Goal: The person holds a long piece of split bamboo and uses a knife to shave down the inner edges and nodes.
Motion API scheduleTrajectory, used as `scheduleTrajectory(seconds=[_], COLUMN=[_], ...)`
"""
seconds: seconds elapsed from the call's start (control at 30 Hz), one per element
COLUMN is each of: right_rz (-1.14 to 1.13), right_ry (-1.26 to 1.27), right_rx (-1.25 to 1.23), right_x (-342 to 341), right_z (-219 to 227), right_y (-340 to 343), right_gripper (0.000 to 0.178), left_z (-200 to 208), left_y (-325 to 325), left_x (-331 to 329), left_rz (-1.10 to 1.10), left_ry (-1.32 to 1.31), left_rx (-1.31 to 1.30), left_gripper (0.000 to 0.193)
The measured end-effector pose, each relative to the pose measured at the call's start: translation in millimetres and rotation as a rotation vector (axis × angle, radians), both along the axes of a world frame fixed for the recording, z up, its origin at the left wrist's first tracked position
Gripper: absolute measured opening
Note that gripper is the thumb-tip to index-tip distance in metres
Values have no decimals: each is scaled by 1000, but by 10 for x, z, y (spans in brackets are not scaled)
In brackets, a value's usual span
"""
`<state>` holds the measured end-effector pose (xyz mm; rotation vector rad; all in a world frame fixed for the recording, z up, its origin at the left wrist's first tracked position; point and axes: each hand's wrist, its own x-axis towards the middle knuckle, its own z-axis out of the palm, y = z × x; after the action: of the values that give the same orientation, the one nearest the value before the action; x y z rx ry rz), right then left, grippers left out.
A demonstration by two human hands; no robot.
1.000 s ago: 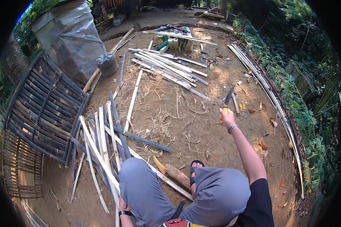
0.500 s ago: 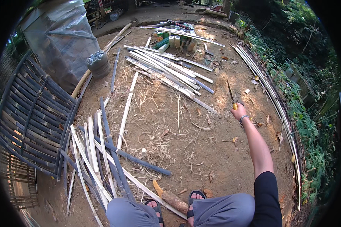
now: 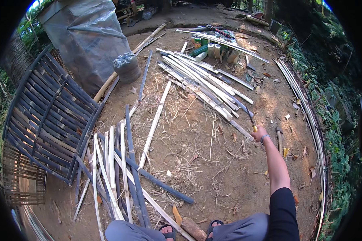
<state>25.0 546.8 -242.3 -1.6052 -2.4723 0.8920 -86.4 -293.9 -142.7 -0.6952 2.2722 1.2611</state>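
Note:
My right hand [image 3: 260, 133] reaches forward at the right, fingers closed around the yellow handle of a knife [image 3: 250, 115]. Its long dark blade points away and to the left, beside the near ends of a pile of split bamboo strips [image 3: 207, 82]. Whether the blade touches them I cannot tell. A hammer [image 3: 280, 138] with a wooden handle lies on the soil just right of the hand. My left hand is out of the picture.
Before my feet lie a short log [image 3: 194, 229] and more bamboo strips [image 3: 122, 176]. A dark slatted bamboo panel [image 3: 48, 116] leans at left, near a plastic sheet [image 3: 88, 36] and a filled bag [image 3: 126, 68]. Long strips [image 3: 305, 108] line the right edge by green plants.
My right hand has moved left with the knife, closer to the strip ends, uncovering the hammer. My view has turned left, so the scene sits further right.

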Motion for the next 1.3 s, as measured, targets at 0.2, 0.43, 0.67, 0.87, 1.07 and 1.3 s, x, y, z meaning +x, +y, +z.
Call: scheduleTrajectory(seconds=[0.2, 0.43, 0.67, 0.87, 1.07, 1.3], right_rz=[-174, -190, -104, -70, -73, -11], right_ry=[121, 231, 302, 225, 138, 96], right_rx=[6, 209, 231, 227, 443, 523], right_x=[-523, -1132, -1509, -1668, -1722, -1796], right_z=[-496, -1011, -1358, -1298, -1489, -1553], right_y=[209, -29, 250, 122, 157, 206], right_gripper=[39, 51, 52, 42, 33, 18], left_z=[141, 475, 730, 883, 978, 1134], left_y=[133, 221, 247, 310, 355, 361], left_x=[-60, -25, 115, 218, 217, 227], left_rz=[-52, -79, -76, -74, -93, -111], left_ry=[25, 78, 114, 120, 123, 129], left_rx=[-94, -236, -350, -431, -470, -529], left_gripper=[34, 33, 32, 31, 31, 31])
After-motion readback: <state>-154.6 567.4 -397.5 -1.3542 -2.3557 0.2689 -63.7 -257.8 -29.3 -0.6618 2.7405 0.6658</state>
